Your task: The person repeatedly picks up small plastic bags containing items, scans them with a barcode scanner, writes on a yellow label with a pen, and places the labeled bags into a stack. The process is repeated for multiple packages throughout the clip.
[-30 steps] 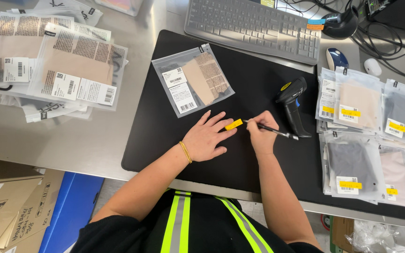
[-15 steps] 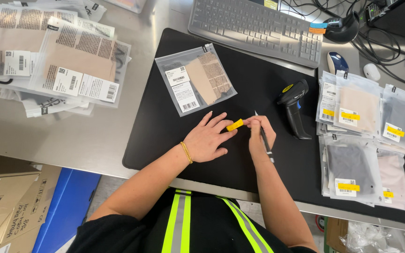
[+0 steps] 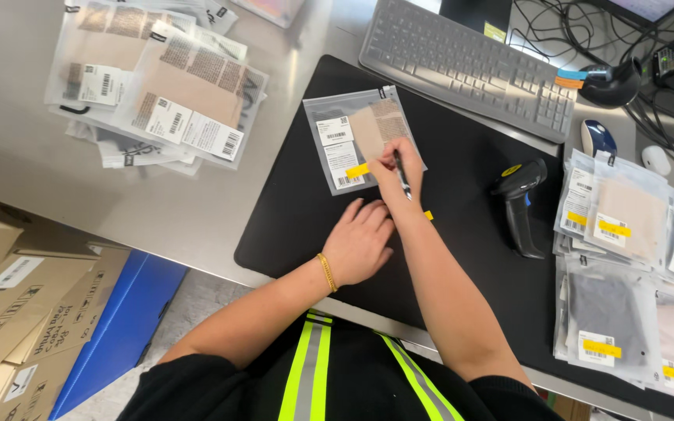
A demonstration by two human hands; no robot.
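A clear garment bag (image 3: 360,136) with beige cloth, yellow sticker (image 3: 357,170) below, lies tilted, long axis toward the keyboard (image 3: 470,74); right hand (image 3: 395,168) grips a pen (image 3: 402,175), left hand (image 3: 360,242) lies flat, holding nothing.

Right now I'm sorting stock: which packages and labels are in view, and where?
Clear pouch: on the black mat, beige cloth inside, white labels, under the right hand holding a pen.
Yellow sticker: on that pouch's lower edge.
Pouch pile: far left on the steel table, beige contents.
Pouches with yellow stickers: right side.
Cardboard boxes: lower left.
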